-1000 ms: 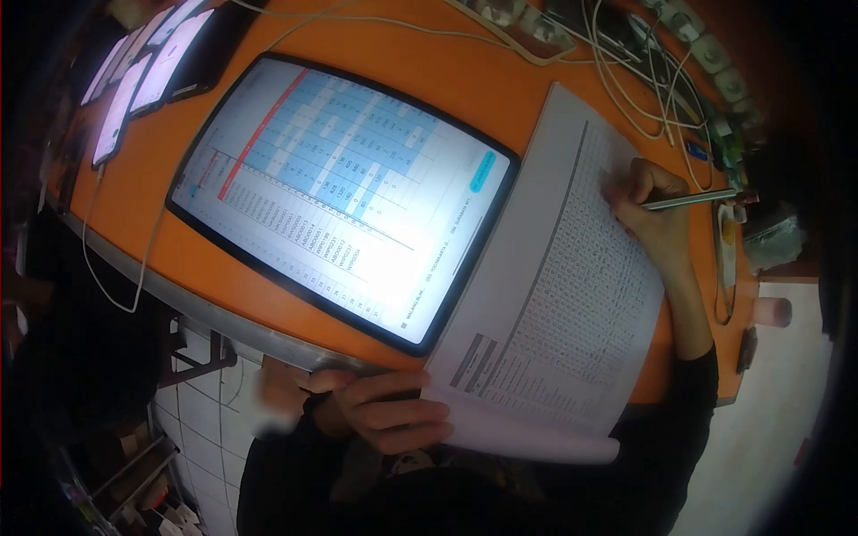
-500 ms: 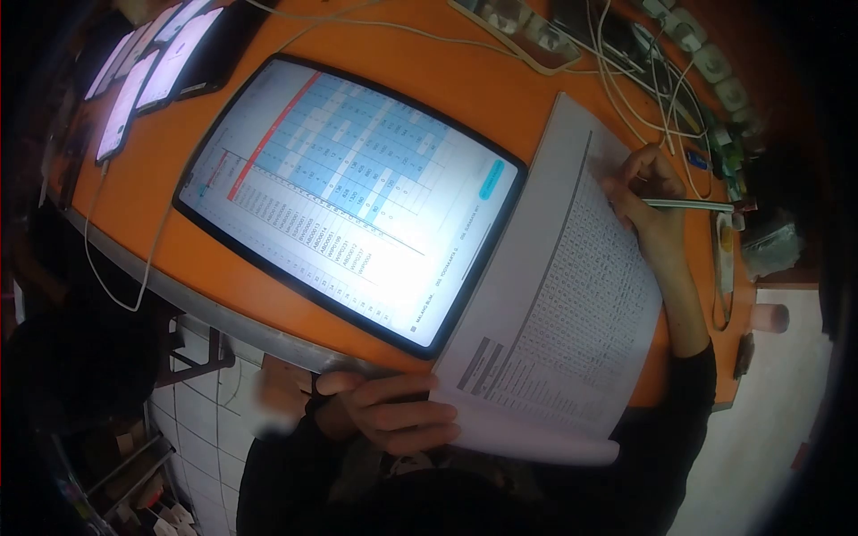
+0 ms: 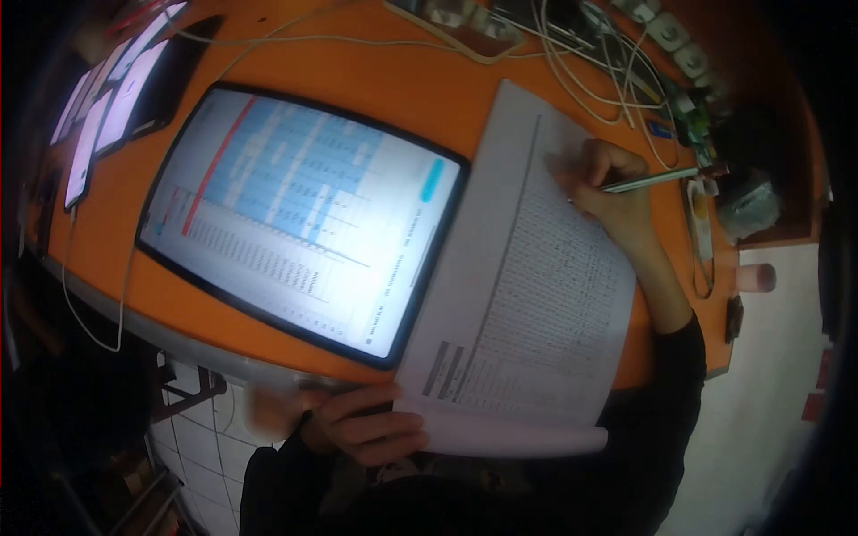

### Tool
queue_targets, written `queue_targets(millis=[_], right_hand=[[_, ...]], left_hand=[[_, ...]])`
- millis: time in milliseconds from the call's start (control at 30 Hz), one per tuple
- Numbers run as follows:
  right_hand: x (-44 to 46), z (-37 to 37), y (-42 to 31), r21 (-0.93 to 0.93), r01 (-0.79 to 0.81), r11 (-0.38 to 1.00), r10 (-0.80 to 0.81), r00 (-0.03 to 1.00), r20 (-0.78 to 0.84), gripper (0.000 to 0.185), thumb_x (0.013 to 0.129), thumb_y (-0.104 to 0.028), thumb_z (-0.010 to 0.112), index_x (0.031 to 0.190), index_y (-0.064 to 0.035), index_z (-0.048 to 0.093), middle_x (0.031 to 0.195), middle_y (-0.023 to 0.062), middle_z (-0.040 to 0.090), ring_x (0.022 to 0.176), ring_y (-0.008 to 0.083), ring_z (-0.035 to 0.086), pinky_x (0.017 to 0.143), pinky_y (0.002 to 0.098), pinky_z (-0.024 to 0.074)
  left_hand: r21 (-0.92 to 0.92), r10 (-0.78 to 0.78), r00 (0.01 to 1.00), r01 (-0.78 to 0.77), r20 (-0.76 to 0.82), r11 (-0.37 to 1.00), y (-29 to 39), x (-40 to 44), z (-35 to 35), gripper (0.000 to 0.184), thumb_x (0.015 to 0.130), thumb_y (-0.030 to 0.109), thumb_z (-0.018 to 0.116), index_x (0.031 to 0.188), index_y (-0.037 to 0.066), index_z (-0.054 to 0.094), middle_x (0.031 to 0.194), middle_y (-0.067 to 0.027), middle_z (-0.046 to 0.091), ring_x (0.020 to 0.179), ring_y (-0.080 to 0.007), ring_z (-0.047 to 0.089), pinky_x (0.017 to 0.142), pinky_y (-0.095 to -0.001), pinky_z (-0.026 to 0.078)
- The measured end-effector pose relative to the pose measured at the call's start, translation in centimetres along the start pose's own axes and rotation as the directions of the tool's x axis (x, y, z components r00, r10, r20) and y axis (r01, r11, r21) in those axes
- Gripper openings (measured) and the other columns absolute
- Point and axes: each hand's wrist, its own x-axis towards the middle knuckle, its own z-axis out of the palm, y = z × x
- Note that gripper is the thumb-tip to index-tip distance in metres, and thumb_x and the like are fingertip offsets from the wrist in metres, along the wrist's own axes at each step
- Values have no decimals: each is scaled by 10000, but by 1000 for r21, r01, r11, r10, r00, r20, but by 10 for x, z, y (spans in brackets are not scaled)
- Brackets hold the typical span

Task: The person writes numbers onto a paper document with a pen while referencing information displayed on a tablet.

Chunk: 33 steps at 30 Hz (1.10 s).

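Note:
A printed table of small figures fills the paper sheets (image 3: 545, 295), which lie partly on the orange desk, their near edge curled over. My left hand (image 3: 366, 424) grips the lower left edge of the sheets, fingers on top. At the upper right part of the page is my right hand (image 3: 612, 192), closed around a slim pen (image 3: 661, 179) that points toward the print; its fingertips are slightly blurred. To the left of the paper lies a lit tablet (image 3: 295, 223) showing a spreadsheet with blue cells and a red band.
Several lit phones (image 3: 98, 129) lie at the far left, one with a white charging cable (image 3: 94, 330). Tangled cables (image 3: 617, 71), a power strip (image 3: 666, 36) and a clear plastic tray (image 3: 456, 27) sit at the back. A pink cylinder (image 3: 755, 278) is beyond the right edge.
The whole view has shifted, so the tablet and paper appear farther left. The pen now slants more, its back end raised in view. My left hand keeps its hold on the sheets.

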Motion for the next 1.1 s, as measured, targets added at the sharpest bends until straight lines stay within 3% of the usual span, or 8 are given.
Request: queue_targets(millis=[233, 300, 467, 633, 667, 733, 833, 1100], right_hand=[[0, 0, 1, -26, -27, 999, 28, 999, 19, 381, 689, 94, 604, 549, -115, 317, 502, -24, 404, 365, 23, 389, 299, 172, 273], [0, 0, -3, -24, -48, 999, 49, 999, 12, 382, 687, 75, 621, 537, -108, 322, 486, -28, 415, 373, 19, 405, 320, 165, 288], [1, -2, -1, -39, -101, 994, 101, 995, 5, 387, 681, 51, 641, 522, -106, 325, 482, -34, 423, 384, 19, 432, 343, 157, 303], [1, -7, 5, -207, 44, 977, -38, 999, 34, 372, 651, 30, 650, 512, -92, 327, 493, -42, 410, 452, 6, 382, 413, 159, 284], [1, -6, 3, -207, 45, 977, -39, 999, 33, 372, 651, 30, 650, 512, -92, 327, 493, -42, 410, 452, 6, 382, 413, 159, 284], [-1, -2, -3, -82, -175, 981, 174, 985, -19, 368, 646, 38, 639, 506, -87, 323, 498, -44, 409, 466, 8, 382, 429, 167, 289], [1, -2, 2, -177, 14, 984, -15, 1000, -1, 364, 662, 45, 630, 514, -90, 326, 482, -35, 424, 422, 11, 417, 388, 161, 297], [-1, -2, -6, -95, -143, 985, 144, 990, 5, 354, 666, 57, 612, 523, -86, 321, 489, -29, 420, 421, 18, 429, 387, 168, 306]], left_hand=[[61, 29, 998, -25, -62, 998, -1, 1, 1, 300, 715, 499, 619, 911, 345, 452, 905, 149, 489, 924, -37, 504, 1037, -380, 65], [72, 89, 995, -92, 47, 993, -5, 5, -6, 306, 713, 494, 626, 914, 343, 451, 911, 148, 491, 939, -34, 497, 1035, -381, 75], [75, 108, 994, -109, 15, 991, -5, 2, -3, 325, 707, 494, 636, 928, 338, 454, 918, 147, 493, 950, -37, 496, 1041, -384, 85], [50, 68, 998, -69, 9, 996, -4, 0, -1, 332, 706, 495, 637, 932, 335, 454, 927, 147, 495, 962, -43, 495, 1053, -386, 64], [50, 83, 997, -83, 0, 995, -5, 0, -1, 337, 703, 498, 639, 932, 335, 453, 930, 146, 496, 964, -43, 494, 1053, -385, 62], [51, 94, 996, -93, -9, 994, -5, 1, 0, 343, 699, 501, 641, 931, 334, 451, 933, 146, 496, 965, -43, 494, 1054, -383, 60], [80, 97, 995, -94, -39, 992, -6, 2, 2, 357, 691, 518, 640, 929, 332, 450, 933, 144, 499, 964, -41, 495, 1054, -384, 60], [99, 126, 991, -122, -40, 988, -7, 2, 1, 342, 705, 523, 619, 932, 329, 453, 925, 142, 506, 958, -37, 502, 1057, -392, 53]])
